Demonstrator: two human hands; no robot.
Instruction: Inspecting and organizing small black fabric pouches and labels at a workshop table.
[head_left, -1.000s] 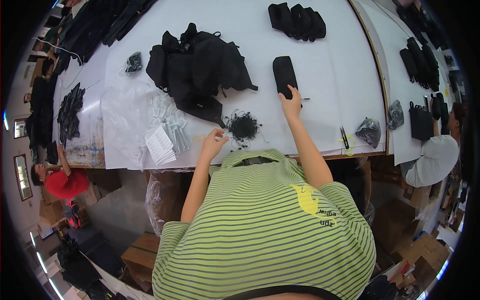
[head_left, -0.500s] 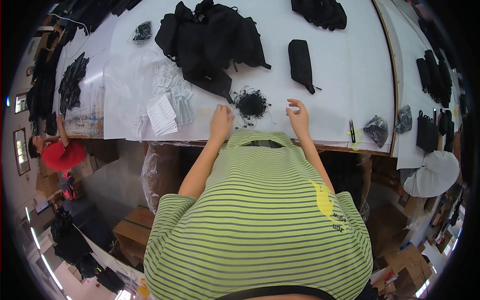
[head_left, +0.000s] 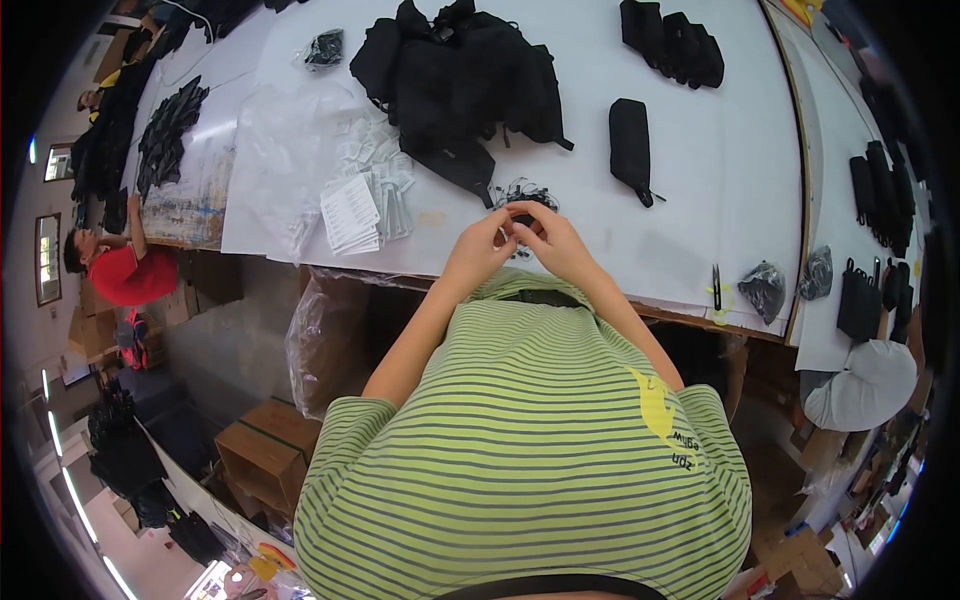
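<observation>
My left hand (head_left: 481, 250) and my right hand (head_left: 556, 244) meet at the near edge of the table, fingertips together. The fingers of both are pinched; whatever they hold is too small or hidden to make out. Right behind them lies a tangled heap of thin black strings (head_left: 527, 189), partly covered by my hands. Beyond it, a pile of black fabric pouches (head_left: 470, 85) spreads over the table, one pouch's tip reaching close to the strings. A single black pouch (head_left: 629, 145) lies to the right. Printed white tags (head_left: 350, 215) lie left of my hands.
A clear plastic sheet (head_left: 270, 165) lies on the left. Thread snips (head_left: 716, 286) and a bag of black items (head_left: 763, 290) sit near the right edge. More black pouches (head_left: 672, 45) lie far right. Co-workers in red (head_left: 135, 275) and grey (head_left: 865, 385) are at either side.
My hands were apart on either side of the strings; they have come together in front of the heap. The whole view has shifted slightly, so the table's things appear farther right.
</observation>
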